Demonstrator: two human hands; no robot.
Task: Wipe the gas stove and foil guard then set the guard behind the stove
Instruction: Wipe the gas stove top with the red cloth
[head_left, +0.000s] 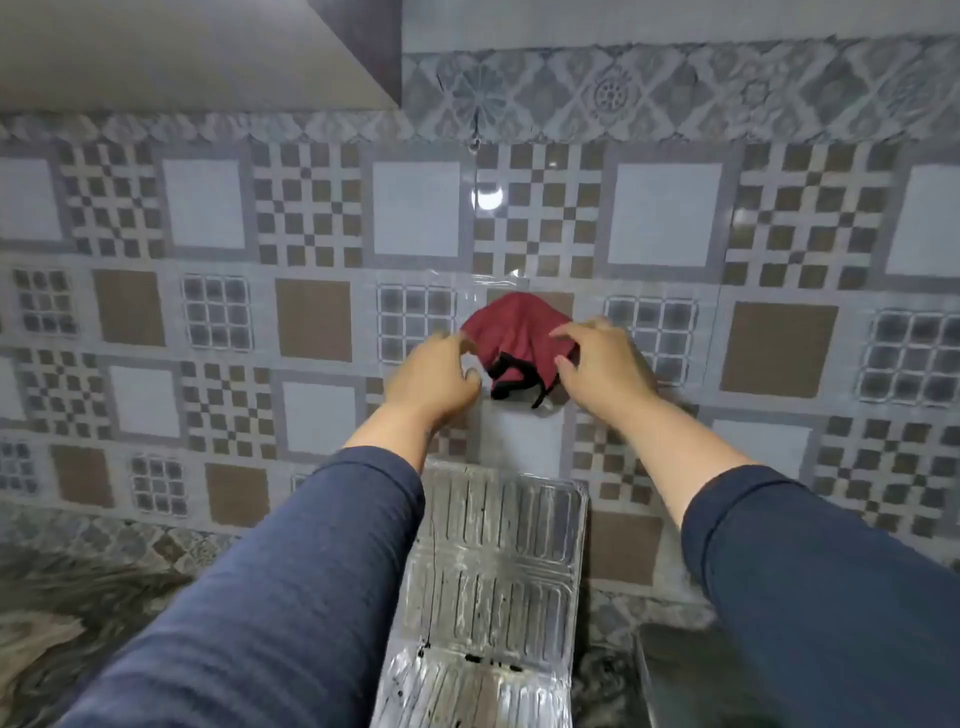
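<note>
A dark red cloth (511, 332) with black trim is bunched against the tiled wall at centre. My right hand (597, 364) holds its right side with fingers curled over it. My left hand (441, 374) is just left of the cloth, fingers bent and spread, touching its edge at most. Below my hands the ribbed silver foil guard (498, 561) leans against the wall, its lower panel folded toward me and spotted with dark grime. The gas stove shows only as a dark metal corner (670, 670) at the bottom right.
Patterned grey and brown wall tiles (311, 322) fill the view, with a clear plastic sheet (498, 283) stuck over the middle. A cabinet underside (182, 52) hangs at the top left. The marbled countertop (78, 597) runs along the bottom left.
</note>
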